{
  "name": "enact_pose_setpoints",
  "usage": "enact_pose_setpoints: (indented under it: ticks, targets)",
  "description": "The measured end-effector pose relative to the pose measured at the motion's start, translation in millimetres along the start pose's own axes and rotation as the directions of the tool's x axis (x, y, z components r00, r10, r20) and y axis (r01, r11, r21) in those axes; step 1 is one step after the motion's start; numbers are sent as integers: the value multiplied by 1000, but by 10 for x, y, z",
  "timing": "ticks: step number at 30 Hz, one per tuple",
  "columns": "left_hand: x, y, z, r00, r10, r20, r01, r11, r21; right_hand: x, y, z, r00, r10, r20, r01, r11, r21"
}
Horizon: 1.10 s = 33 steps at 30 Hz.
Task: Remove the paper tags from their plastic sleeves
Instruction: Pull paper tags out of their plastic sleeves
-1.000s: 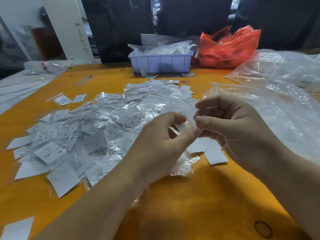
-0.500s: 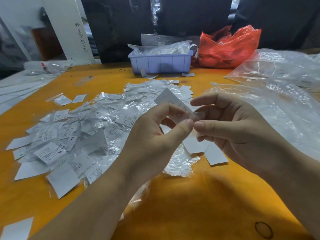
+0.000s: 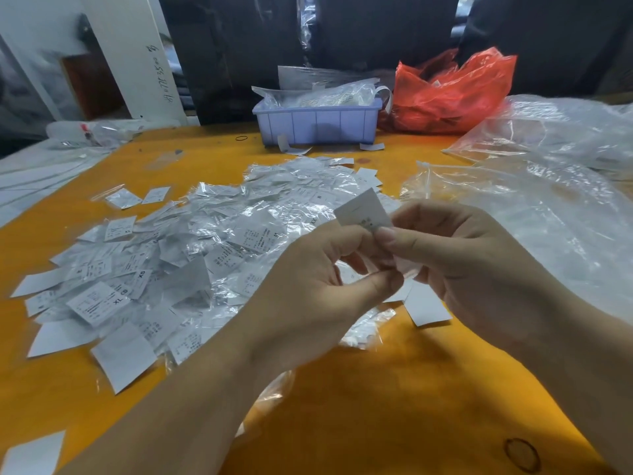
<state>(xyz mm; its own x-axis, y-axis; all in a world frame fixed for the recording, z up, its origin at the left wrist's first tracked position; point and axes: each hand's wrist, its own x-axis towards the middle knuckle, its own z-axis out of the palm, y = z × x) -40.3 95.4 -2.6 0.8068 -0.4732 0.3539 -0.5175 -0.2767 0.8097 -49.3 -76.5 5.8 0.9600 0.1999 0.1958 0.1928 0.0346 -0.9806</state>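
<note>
Orange worktop (image 3: 394, 406) | left hand (image 3: 308, 293) fingers curled, pinching clear sleeve (image 3: 407, 269); right hand (image 3: 479, 265) pinching paper tag (image 3: 363, 210) above it | tag heap (image 3: 191, 255) left | clear bags (image 3: 548, 200) right | lilac bin (image 3: 318, 126), red bag (image 3: 452, 94) at far edge | dark backdrop.

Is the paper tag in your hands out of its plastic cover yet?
Mostly out. The white paper tag sticks up bare above the fingers; the clear plastic sleeve hangs below the right hand.
</note>
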Motion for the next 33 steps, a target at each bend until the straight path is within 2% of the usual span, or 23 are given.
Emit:
enact_pose_setpoints:
  ticks: [3, 7, 11, 21, 28, 33]
  targets:
    - [15, -12, -13, 999, -32, -43, 32, 999, 12, 13, -2, -21, 996, 29, -84, -28, 999, 17]
    - [22, -29, -90, 976, -107, -190, 91, 991, -94, 37, 1, -45, 970, 86, -228, -63, 992, 107]
    - [39, -52, -135, 937, -167, -308, 114, 976, -183, 39, -5, -46, 963, 99, -251, -68, 989, 129]
    - [41, -38, -112, 945, -165, -282, 109, 973, -203, 27, -13, -15, 963, 127, -236, -85, 980, 178]
    - [44, -65, -99, 951, -191, -244, 148, 972, -184, 4, -47, 25, 956, 195, -220, -112, 933, 342]
    - [51, -55, -89, 957, -204, -207, 166, 968, -187, -11, -59, 32, 959, 205, -197, -165, 966, 201]
